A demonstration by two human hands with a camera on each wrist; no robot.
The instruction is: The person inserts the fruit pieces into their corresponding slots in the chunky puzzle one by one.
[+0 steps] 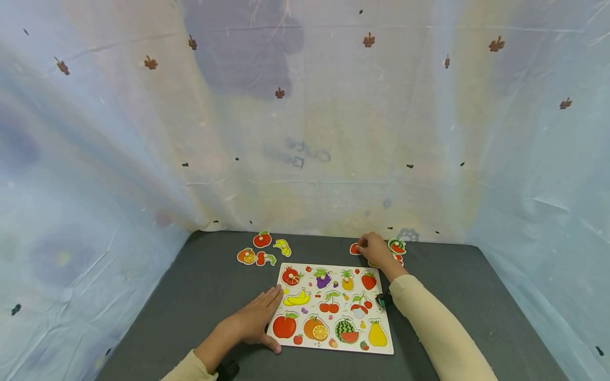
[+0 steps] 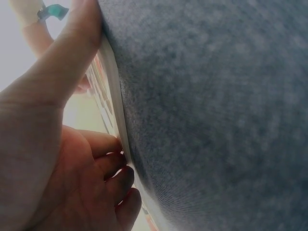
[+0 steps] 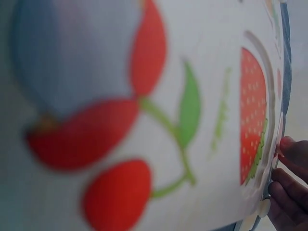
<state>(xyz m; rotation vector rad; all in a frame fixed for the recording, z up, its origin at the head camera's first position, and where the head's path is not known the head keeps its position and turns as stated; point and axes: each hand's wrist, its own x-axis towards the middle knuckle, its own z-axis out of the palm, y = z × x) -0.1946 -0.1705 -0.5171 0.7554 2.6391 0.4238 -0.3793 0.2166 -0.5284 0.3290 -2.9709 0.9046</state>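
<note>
Closest to the lens in the head view is my right sleeve [image 1: 443,330], pale and slanting from the lower right of the frame up toward the centre. Behind everything a patterned curtain [image 1: 343,127] fills the upper part, and below it spreads my dark grey table [image 1: 190,301]. The white fruit board [image 1: 314,312] lies flat at lower centre, printed with rows of fruit from the pomegranate down to the pear. My left hand [image 1: 252,320] comes in from the bottom left, palm down, its fingers stretched straight along the board's left edge and the thumb spread toward the lower left corner; it rests there without curling round anything. My right hand [image 1: 376,251] reaches past the board's upper right corner, wrist bent so that the fingers point left and down at a red piece [image 1: 354,248]. That piece lies just above the board, partly under my fingertips, and I cannot tell whether I pinch it or only touch it. Just right of that hand sits a watermelon piece [image 1: 397,246]; well apart, left of centre, are an orange piece [image 1: 246,256], a red fruit piece [image 1: 262,239], a banana piece [image 1: 282,247] and a cherry piece [image 1: 265,259]
</note>
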